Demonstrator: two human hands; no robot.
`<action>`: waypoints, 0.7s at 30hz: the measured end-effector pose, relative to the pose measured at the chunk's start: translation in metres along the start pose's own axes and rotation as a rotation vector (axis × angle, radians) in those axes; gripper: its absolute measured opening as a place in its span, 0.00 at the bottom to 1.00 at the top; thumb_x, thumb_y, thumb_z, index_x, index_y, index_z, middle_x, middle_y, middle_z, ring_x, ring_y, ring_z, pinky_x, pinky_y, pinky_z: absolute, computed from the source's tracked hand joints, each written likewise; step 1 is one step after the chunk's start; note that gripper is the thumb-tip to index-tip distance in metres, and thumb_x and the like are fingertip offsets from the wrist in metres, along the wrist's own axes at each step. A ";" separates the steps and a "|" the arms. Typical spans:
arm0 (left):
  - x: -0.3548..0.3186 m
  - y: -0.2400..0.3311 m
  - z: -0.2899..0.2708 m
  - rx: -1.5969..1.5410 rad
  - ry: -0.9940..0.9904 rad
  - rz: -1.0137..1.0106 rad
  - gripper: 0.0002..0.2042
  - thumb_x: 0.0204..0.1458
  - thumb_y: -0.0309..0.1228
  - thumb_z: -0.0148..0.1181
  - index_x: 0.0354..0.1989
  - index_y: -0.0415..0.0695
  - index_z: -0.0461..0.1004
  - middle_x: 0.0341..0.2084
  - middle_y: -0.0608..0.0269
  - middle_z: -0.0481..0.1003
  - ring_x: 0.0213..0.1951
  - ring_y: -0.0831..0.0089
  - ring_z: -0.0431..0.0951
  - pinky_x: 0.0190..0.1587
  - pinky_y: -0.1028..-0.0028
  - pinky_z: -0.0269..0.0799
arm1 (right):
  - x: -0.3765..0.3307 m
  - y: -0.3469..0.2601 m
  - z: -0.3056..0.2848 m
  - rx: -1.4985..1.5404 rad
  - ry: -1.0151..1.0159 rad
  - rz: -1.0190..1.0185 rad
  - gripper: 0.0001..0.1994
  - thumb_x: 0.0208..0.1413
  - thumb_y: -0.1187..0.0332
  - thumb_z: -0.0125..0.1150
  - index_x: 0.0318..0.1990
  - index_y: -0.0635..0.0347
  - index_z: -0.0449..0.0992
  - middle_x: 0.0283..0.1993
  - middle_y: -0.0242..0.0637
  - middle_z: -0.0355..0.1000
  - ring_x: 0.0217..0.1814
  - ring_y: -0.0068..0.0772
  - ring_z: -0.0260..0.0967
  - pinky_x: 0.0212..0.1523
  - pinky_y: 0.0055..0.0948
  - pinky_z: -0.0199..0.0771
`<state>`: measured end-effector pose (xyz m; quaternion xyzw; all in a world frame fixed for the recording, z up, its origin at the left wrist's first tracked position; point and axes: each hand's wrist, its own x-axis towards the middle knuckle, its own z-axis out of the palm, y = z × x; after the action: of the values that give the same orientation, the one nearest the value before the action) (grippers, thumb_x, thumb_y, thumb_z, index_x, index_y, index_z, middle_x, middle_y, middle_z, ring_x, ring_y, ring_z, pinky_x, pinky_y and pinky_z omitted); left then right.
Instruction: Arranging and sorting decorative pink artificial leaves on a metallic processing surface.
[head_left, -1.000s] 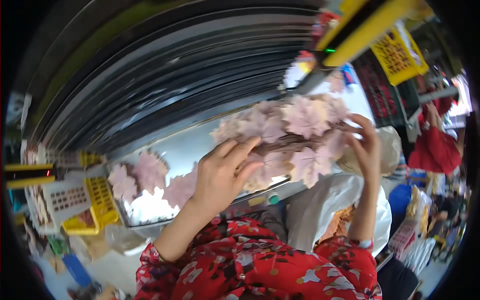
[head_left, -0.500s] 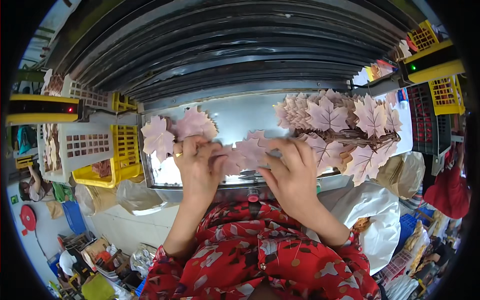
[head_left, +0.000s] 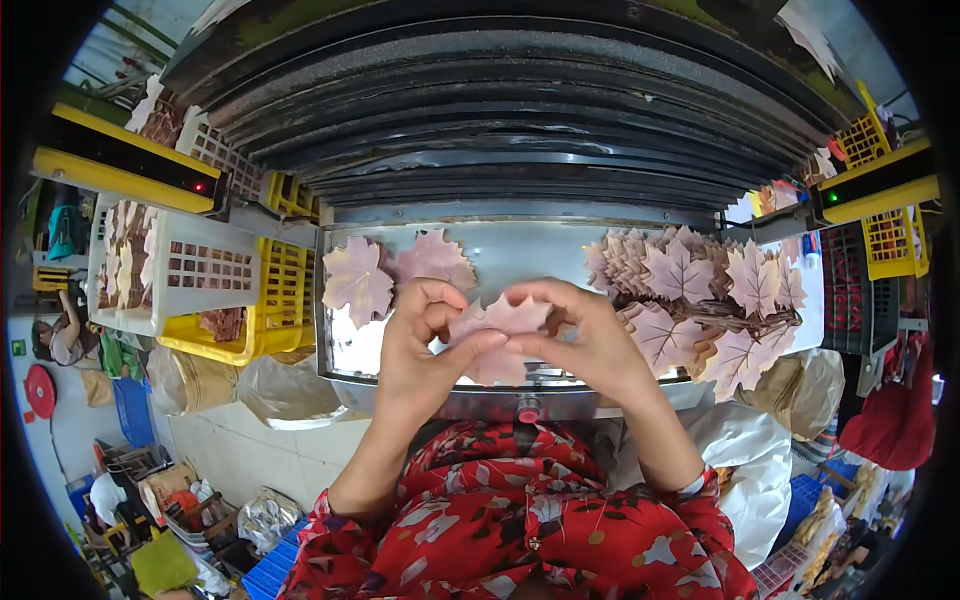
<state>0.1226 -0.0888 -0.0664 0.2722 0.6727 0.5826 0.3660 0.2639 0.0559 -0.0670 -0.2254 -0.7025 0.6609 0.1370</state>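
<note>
Between my two hands, in front of my chest, is a pinkish-mauve artificial maple leaf (head_left: 502,316) with jagged pale edges. My left hand (head_left: 415,350) pinches it at its left part, thumb across the near face. From the other side my right hand (head_left: 590,340) grips it with thumb and fingers. The leaf's lower part hangs below the thumbs; whether it is one layer or more I cannot tell. Left of my hands, two groups of similar leaves (head_left: 357,281) lie on the shiny metal worktop (head_left: 515,250). To the right sits a large overlapping pile of leaves (head_left: 680,272) with brown stems.
Dark ribbed metal panels (head_left: 500,130) rise behind the worktop. Yellow-and-black sensor bars (head_left: 130,160) flank it. At the left are a white crate (head_left: 210,270) and a yellow crate (head_left: 285,290); a dark crate (head_left: 860,280) stands right. A red button (head_left: 528,410) is on the front edge.
Both hands have come closer together and now hold the leaf up between them, its upper part tilted. The view has shifted slightly; the side piles look unchanged.
</note>
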 end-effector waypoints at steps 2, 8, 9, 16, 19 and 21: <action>-0.001 0.003 0.004 -0.217 -0.053 -0.142 0.19 0.46 0.24 0.72 0.43 0.43 0.68 0.27 0.68 0.80 0.34 0.85 0.74 0.34 0.79 0.65 | -0.004 0.000 -0.002 0.031 -0.085 0.070 0.09 0.49 0.72 0.69 0.38 0.63 0.80 0.29 0.33 0.74 0.34 0.26 0.71 0.31 0.25 0.67; 0.008 -0.010 0.023 0.495 0.056 0.257 0.16 0.45 0.31 0.71 0.42 0.42 0.76 0.33 0.66 0.75 0.40 0.69 0.73 0.44 0.68 0.67 | -0.083 -0.018 -0.039 -0.103 -0.004 0.054 0.09 0.49 0.76 0.66 0.39 0.64 0.78 0.37 0.40 0.75 0.36 0.37 0.73 0.38 0.28 0.71; 0.015 -0.015 0.030 0.726 0.141 0.478 0.18 0.42 0.32 0.73 0.41 0.43 0.76 0.34 0.65 0.74 0.42 0.64 0.72 0.43 0.67 0.67 | -0.083 -0.014 -0.035 -0.106 0.005 0.064 0.09 0.49 0.76 0.66 0.39 0.64 0.78 0.37 0.40 0.75 0.36 0.37 0.73 0.38 0.28 0.71; 0.039 -0.032 0.030 0.944 0.043 0.415 0.10 0.35 0.27 0.71 0.29 0.46 0.77 0.31 0.59 0.74 0.40 0.54 0.72 0.41 0.58 0.62 | -0.046 0.015 0.002 -0.498 0.028 0.035 0.13 0.50 0.73 0.61 0.43 0.71 0.73 0.61 0.54 0.67 0.51 0.57 0.72 0.49 0.42 0.73; 0.032 -0.020 0.014 1.016 0.109 0.461 0.10 0.37 0.27 0.72 0.28 0.45 0.77 0.26 0.60 0.76 0.30 0.56 0.75 0.36 0.62 0.67 | -0.030 0.022 0.017 -0.451 0.026 -0.017 0.13 0.51 0.73 0.61 0.42 0.71 0.73 0.60 0.52 0.68 0.49 0.55 0.73 0.48 0.42 0.74; 0.024 -0.015 0.005 0.976 0.222 0.394 0.08 0.41 0.27 0.71 0.27 0.44 0.77 0.23 0.59 0.77 0.26 0.57 0.75 0.37 0.63 0.67 | -0.022 0.018 0.017 -0.481 -0.035 0.023 0.13 0.51 0.71 0.61 0.42 0.71 0.73 0.58 0.47 0.70 0.48 0.53 0.73 0.47 0.40 0.75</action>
<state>0.1131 -0.0697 -0.0857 0.4687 0.8360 0.2853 0.0074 0.2772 0.0311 -0.0836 -0.2478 -0.8394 0.4800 0.0596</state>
